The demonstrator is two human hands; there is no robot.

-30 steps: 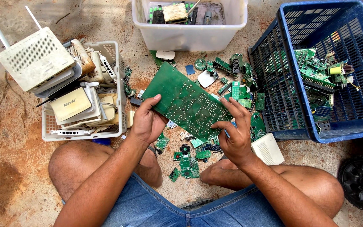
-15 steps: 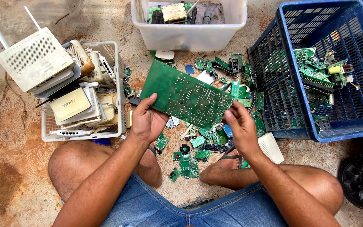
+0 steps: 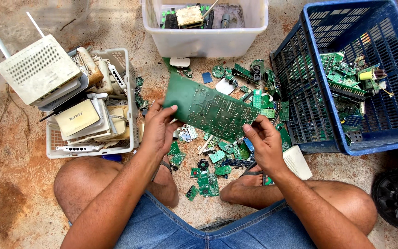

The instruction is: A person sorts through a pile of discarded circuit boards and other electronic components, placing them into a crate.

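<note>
1. Above the person's lap, over the concrete floor (image 3: 19, 184): large green circuit board (image 3: 210, 108), solder side up, tilted, held clear of the ground between both hands.
2. Left hand (image 3: 158, 129): fingers clamped on the board's left edge, thumb on top.
3. Right hand (image 3: 266, 143): fingers pinching the board's lower right corner.
4. Handling note, as a judgement: grip by the edges only, away from the solder points, and keep both holds firm so the board stays level for inspection.
5. Loose pile of small green board fragments (image 3: 213, 166): on the floor just beneath the board, between the feet.
6. Blue plastic crate (image 3: 309, 92), right: holds assorted green boards and components.
7. Clear plastic tub (image 3: 203, 41), ahead: holds boards and a tan part; further detail unclear.
8. White wire basket (image 3: 125, 69), left: stacked with white routers (image 3: 38, 69), antennas protruding.
</note>
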